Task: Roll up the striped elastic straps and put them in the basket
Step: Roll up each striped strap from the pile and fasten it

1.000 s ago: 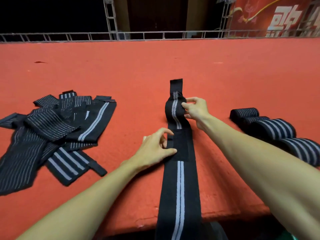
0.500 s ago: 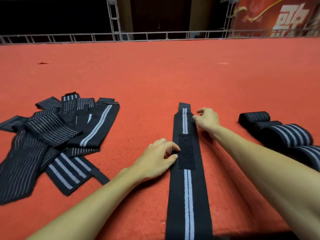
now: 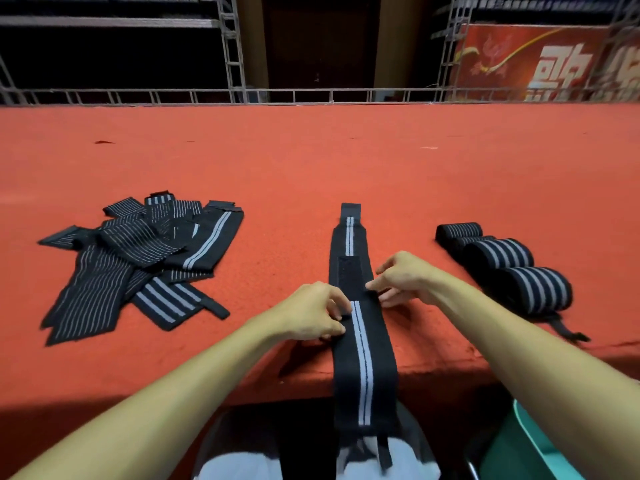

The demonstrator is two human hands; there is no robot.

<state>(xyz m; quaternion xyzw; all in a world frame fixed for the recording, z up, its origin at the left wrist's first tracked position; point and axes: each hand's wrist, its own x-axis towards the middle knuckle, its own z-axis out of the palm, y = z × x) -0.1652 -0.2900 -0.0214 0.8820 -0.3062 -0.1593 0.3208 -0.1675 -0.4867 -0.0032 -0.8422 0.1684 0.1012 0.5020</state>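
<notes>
The striped strap (image 3: 362, 358) lies flat across the desk (image 3: 311, 168), near end hanging off. Left hand (image 3: 318, 313) and right hand (image 3: 401, 278) pinch its side edges; better keep edges aligned and roll tightly, I think.

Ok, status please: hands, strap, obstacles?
Left hand and right hand pinch the strap at its edges. Strap flat, unrolled, near end off red table. Nothing in the way.
</notes>
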